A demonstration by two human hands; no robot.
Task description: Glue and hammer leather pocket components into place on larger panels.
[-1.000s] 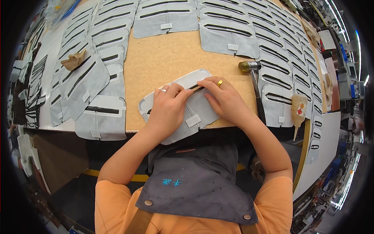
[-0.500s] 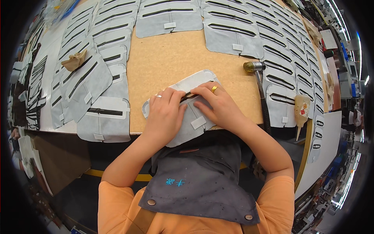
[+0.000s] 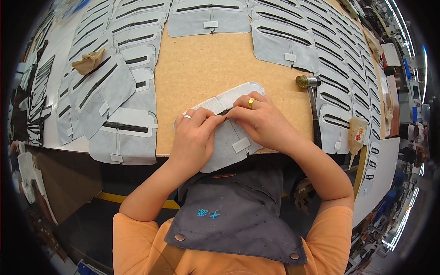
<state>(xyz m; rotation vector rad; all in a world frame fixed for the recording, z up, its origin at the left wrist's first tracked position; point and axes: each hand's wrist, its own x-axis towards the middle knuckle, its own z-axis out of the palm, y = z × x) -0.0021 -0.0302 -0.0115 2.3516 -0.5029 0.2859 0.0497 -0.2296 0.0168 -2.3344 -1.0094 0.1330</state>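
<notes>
A soft grey panel (image 3: pixel 222 144) lies tilted at the near edge of the table, its lower part hanging over toward my apron. It has a white band (image 3: pixel 220 100) across the top, a black-lined slit (image 3: pixel 223 112) and a small white tab (image 3: pixel 241 145). My left hand (image 3: pixel 195 137) rests on the panel's left part, thumb and forefinger pinching at the slit. From the other side my right hand (image 3: pixel 262 121) pinches the same slit, its fingertips almost meeting the left ones. The fingers hide most of the slit's ends.
Overlapping rows of similar grey panels (image 3: pixel 286 40) cover the right, far and left sides around a brown board (image 3: pixel 201 59). A hammer (image 3: pixel 313 98) lies right of my hands, beside a glue bottle (image 3: pixel 357 130) with a nozzle. Crumpled beige material (image 3: pixel 88 62) sits on the left panels.
Both thumbs have moved up to the slit, where the fingertips now pinch close together; before, the thumbs lay lower on the panel. The whole view has shifted slightly.
</notes>
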